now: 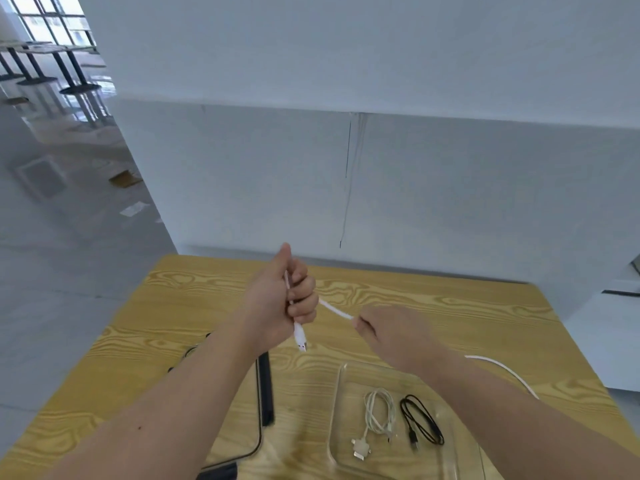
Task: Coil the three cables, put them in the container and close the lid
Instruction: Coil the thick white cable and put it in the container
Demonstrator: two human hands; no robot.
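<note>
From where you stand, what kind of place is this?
Probably a canteen or a bare hall, not a home: a wood-grain table pushed against a plain white wall, and far off, pedestal tables on a glossy floor beneath big windows.

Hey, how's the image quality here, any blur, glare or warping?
Head view: wide-angle warping bows the wall ledge and the wooden table edges; the right hand looks motion-smeared; the clear plastic container shows faint rim glare; light is soft and even, without hard shadows.
</note>
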